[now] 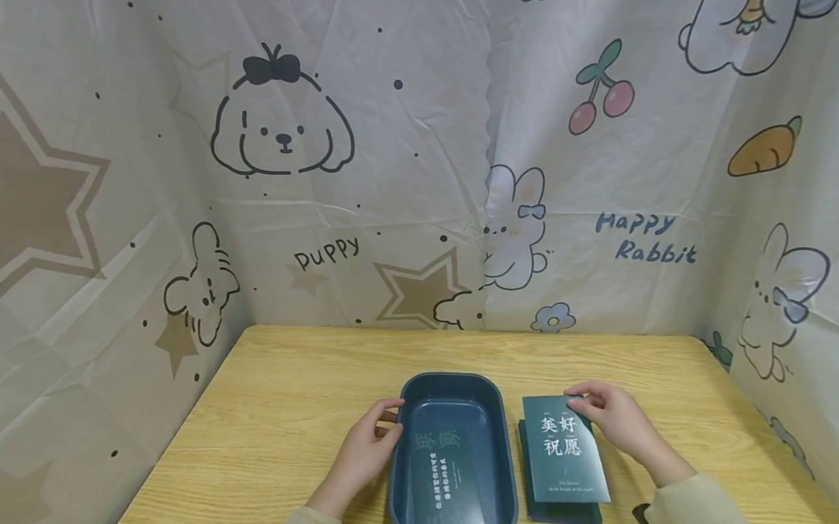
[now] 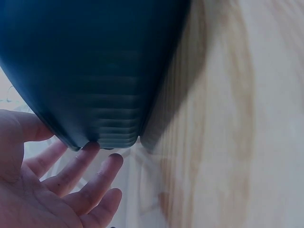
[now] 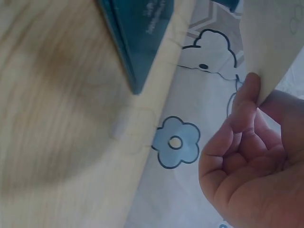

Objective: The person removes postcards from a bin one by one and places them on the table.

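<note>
My right hand [image 1: 613, 415] pinches a green card [image 1: 567, 460] with white Chinese characters by its upper right corner. In the right wrist view the card's pale back [image 3: 270, 42] rises between thumb and index finger. Below it lies a stack of dark green cards [image 1: 563, 514], partly covered in the head view. My left hand [image 1: 363, 451] rests its fingertips at the left rim of a dark blue rectangular tray [image 1: 510, 485], its fingers [image 2: 97, 187] spread loosely along the outside. One green card [image 1: 448, 486] with white writing lies inside the tray near its front end.
A light wood table [image 1: 302, 382] carries the tray and the stack, which stand side by side. Pale curtains [image 1: 409, 175] printed with cartoon animals and stars enclose the back and both sides. A small dark object [image 1: 643, 518] shows by the right sleeve.
</note>
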The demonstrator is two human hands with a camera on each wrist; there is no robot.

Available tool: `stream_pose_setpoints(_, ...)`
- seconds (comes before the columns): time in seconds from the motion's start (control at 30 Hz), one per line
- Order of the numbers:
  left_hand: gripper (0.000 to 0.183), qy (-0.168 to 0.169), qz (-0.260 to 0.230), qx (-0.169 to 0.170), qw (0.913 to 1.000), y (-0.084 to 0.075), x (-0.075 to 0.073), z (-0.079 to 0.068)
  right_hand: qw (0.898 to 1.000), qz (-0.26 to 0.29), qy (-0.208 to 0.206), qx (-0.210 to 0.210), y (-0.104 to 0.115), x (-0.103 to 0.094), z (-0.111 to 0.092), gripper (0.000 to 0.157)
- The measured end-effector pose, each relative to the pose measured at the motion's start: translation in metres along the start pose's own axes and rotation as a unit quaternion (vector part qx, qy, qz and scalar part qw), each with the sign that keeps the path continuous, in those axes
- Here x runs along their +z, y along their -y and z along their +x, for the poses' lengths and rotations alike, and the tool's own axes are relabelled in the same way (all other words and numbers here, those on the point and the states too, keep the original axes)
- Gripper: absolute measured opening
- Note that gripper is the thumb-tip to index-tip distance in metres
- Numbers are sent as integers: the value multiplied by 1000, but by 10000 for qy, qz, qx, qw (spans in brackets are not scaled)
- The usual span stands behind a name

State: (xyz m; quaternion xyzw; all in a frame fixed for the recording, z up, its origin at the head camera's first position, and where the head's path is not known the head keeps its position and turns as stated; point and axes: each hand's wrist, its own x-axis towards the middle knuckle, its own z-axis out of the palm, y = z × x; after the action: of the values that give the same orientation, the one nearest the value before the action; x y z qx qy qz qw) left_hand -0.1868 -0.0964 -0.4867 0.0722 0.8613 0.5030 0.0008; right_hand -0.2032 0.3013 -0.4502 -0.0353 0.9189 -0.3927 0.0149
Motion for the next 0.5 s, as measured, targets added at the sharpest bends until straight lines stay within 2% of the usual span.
stream_pose_setpoints(0.17, 37, -5, 17, 47, 10000, 0, 0, 0, 9998, 11, 200, -33, -3, 8, 1, 26)
stream_pose_setpoints(0.5, 37, 3, 30, 40, 10000, 0, 0, 0, 9992, -331, 173, 172, -7, 17, 6, 21)
